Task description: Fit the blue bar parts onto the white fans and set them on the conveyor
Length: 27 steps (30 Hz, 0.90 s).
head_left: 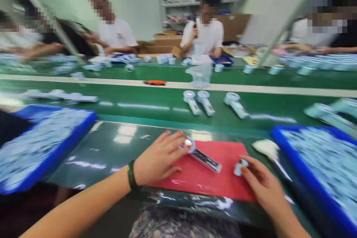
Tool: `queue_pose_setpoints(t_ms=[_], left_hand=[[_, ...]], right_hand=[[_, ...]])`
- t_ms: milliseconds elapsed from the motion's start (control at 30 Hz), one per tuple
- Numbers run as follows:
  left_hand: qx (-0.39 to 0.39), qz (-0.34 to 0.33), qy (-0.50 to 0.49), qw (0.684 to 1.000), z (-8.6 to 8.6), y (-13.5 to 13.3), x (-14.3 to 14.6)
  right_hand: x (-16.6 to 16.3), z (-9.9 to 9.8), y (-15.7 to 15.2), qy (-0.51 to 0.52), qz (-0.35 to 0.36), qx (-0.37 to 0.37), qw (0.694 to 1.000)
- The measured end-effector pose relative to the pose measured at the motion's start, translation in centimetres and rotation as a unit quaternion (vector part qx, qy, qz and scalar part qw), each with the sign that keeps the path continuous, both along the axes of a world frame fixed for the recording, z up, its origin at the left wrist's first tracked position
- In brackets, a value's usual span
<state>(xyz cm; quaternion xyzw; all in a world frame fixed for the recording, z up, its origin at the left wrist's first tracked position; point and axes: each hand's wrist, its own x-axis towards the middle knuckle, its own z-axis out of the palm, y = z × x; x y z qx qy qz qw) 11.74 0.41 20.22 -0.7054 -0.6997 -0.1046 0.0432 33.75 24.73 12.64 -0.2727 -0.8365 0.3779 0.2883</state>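
Note:
My left hand (pixel 158 158), with a dark green wristband, grips the round pale head of a small handheld device (pixel 205 160) lying on a red cutting mat (pixel 200 180). The device's dark, clear-covered handle points right across the mat. My right hand (pixel 263 183) pinches a small pale blue round part (pixel 238 169) at the mat's right side, and its fingers partly hide that part. A crumpled white cloth (pixel 266 148) lies just beyond my right hand.
Blue trays heaped with pale blue parts stand left (pixel 47 145) and right (pixel 315 167) of the mat. Beyond it runs a green conveyor belt (pixel 139 96) carrying similar devices (pixel 192 102). Co-workers (pixel 114 29) sit across the belt among pale blue parts and a clear plastic jug (pixel 200 74).

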Motion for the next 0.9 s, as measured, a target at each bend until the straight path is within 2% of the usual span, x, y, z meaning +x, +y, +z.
queue_pose_setpoints(t_ms=[67, 133, 167, 267, 333, 467, 600, 700, 800, 900], left_hand=[[0.02, -0.006, 0.003, 1.0, -0.2, 2.3, -0.7], [0.022, -0.011, -0.008, 1.0, -0.7, 4.5, -1.8], [0.013, -0.017, -0.011, 1.0, -1.0, 5.5, -2.2], [-0.023, -0.051, 0.011, 0.998, -1.7, 7.3, -2.1], [-0.033, -0.066, 0.03, 0.997, -2.1, 7.8, -1.7], [-0.015, -0.08, 0.021, 0.996, -2.2, 7.9, -1.5], [0.01, -0.057, -0.025, 0.998, -1.9, 7.6, -1.3], [0.002, -0.049, -0.04, 0.998, -2.1, 7.6, -0.5], [0.005, -0.036, -0.058, 0.998, -2.9, 7.7, 0.0], [0.042, -0.027, -0.107, 0.993, -3.5, 7.6, 0.2]], right_hand=[[2.9, 1.1, -0.1, -0.049, 0.049, -0.004, 0.998], [3.1, 2.0, -0.4, -0.101, 0.121, 0.012, 0.987], [2.6, 2.3, -0.6, -0.129, 0.141, 0.043, 0.981], [0.5, 2.6, -1.0, -0.208, 0.139, 0.171, 0.953], [-0.1, 2.4, -1.3, -0.232, 0.12, 0.209, 0.942], [0.5, 2.1, -1.1, -0.23, 0.077, 0.169, 0.955], [0.9, 2.5, -0.4, -0.256, 0.063, 0.158, 0.952], [0.3, 3.5, -0.4, -0.207, 0.047, 0.128, 0.969], [-0.8, 5.1, -1.4, -0.143, 0.082, 0.078, 0.983], [-2.5, 6.5, -2.9, -0.181, 0.112, 0.047, 0.976]])
